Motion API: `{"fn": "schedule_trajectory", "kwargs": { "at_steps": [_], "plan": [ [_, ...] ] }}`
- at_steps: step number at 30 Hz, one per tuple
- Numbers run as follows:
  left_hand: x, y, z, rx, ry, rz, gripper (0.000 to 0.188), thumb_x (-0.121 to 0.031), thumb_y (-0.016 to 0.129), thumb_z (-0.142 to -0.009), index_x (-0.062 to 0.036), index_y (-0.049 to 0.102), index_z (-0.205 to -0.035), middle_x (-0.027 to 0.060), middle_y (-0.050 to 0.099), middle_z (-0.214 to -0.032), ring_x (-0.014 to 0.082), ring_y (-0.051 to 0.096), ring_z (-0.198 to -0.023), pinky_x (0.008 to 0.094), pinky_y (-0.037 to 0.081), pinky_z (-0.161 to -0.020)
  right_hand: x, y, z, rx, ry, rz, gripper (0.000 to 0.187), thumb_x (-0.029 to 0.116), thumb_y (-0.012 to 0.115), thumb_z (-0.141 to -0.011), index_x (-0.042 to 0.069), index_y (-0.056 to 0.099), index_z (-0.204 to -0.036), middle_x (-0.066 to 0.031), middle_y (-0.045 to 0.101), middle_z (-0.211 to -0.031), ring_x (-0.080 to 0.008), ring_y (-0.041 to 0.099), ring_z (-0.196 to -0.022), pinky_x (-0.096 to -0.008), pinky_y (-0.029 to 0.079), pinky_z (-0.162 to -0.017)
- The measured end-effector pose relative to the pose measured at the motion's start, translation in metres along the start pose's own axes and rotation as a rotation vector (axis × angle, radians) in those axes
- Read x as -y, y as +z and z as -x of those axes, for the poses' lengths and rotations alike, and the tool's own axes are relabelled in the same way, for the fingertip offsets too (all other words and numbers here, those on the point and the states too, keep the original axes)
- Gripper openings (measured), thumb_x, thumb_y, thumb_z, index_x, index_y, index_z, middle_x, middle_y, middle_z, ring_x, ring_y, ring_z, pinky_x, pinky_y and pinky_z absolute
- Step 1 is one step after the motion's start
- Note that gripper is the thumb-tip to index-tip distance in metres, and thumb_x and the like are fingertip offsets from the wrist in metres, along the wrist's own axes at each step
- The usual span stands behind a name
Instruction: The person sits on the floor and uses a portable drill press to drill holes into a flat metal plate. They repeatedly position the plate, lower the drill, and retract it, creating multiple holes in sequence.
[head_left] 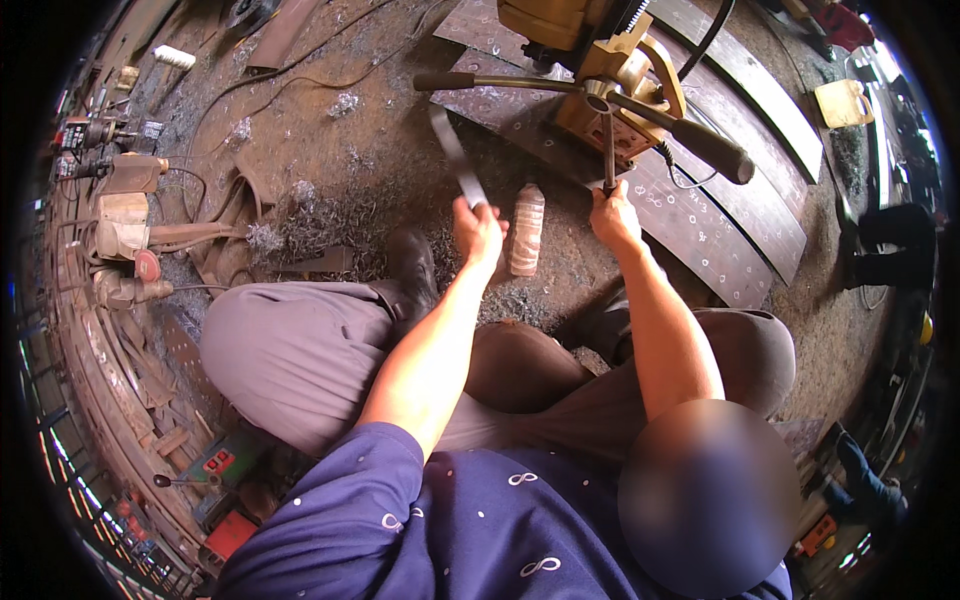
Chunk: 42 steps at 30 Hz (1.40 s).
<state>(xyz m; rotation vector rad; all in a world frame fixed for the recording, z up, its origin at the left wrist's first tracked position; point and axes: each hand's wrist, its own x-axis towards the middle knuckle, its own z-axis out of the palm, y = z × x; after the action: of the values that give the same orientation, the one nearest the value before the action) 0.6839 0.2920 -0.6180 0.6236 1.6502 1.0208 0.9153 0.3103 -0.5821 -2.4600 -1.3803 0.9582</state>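
Note:
My left hand is closed around the near end of a flat metal strip, which slants up and to the left over the floor. Ahead on the right stands a yellow drilling machine with a spoked feed handle. The spoke pointing toward me is in the grip of my right hand, its end hidden by my fingers. Between my two hands a plastic bottle with a reddish-brown and pale look stands on the floor. Beneath the machine lie dark steel plates with chalk marks and holes.
Metal shavings litter the floor at left, near my boot. Several grinders lie at far left. A cable crosses the floor. A yellowish jerrycan stands at far right, and another person's legs show nearby.

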Motion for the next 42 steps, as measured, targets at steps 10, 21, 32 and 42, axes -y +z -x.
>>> {"fn": "schedule_trajectory", "kwargs": {
  "at_steps": [10,21,32,42],
  "plan": [
    [-0.065,0.067,-0.039,0.147,0.272,-0.74,0.033,-0.021,0.05,-0.101,-0.0042,0.053,-0.129,0.0369,0.069,-0.096,0.0558,0.067,-0.098,0.0602,0.054,-0.088,0.001,0.001,0.002,-0.028,-0.009,-0.037,0.043,0.04,0.052,-0.106,0.006,0.039,-0.128,-0.0386,0.067,-0.109,-0.0575,0.064,-0.106,-0.0623,0.049,-0.091],
    [-0.075,0.07,-0.041,-0.007,0.273,-0.548,0.032,-0.019,0.05,-0.103,-0.0061,0.058,-0.131,0.0293,0.072,-0.105,0.0521,0.066,-0.105,0.0591,0.052,-0.09,-0.006,0.006,-0.008,-0.054,-0.036,-0.004,0.048,0.041,0.052,-0.106,0.002,0.04,-0.131,-0.0354,0.068,-0.109,-0.0543,0.066,-0.105,-0.0602,0.051,-0.089],
    [-0.064,0.041,-0.07,0.05,-0.004,-0.823,0.037,-0.014,0.054,-0.096,0.0032,0.057,-0.129,0.036,0.066,-0.121,0.05,0.065,-0.118,0.0551,0.053,-0.1,-0.005,0.007,-0.007,-0.024,0.018,0.005,0.047,0.044,0.053,-0.105,0.005,0.042,-0.128,-0.0311,0.069,-0.113,-0.0506,0.067,-0.106,-0.0568,0.052,-0.09],
    [-0.083,0.07,-0.051,0.234,0.251,-0.728,0.034,-0.017,0.055,-0.097,-0.0004,0.059,-0.126,0.0369,0.069,-0.108,0.0528,0.067,-0.108,0.0575,0.054,-0.095,-0.003,0.005,-0.007,-0.013,-0.045,-0.01,0.044,0.04,0.053,-0.105,0.004,0.042,-0.129,-0.0327,0.069,-0.111,-0.0526,0.066,-0.104,-0.058,0.052,-0.089]
  ]
}}
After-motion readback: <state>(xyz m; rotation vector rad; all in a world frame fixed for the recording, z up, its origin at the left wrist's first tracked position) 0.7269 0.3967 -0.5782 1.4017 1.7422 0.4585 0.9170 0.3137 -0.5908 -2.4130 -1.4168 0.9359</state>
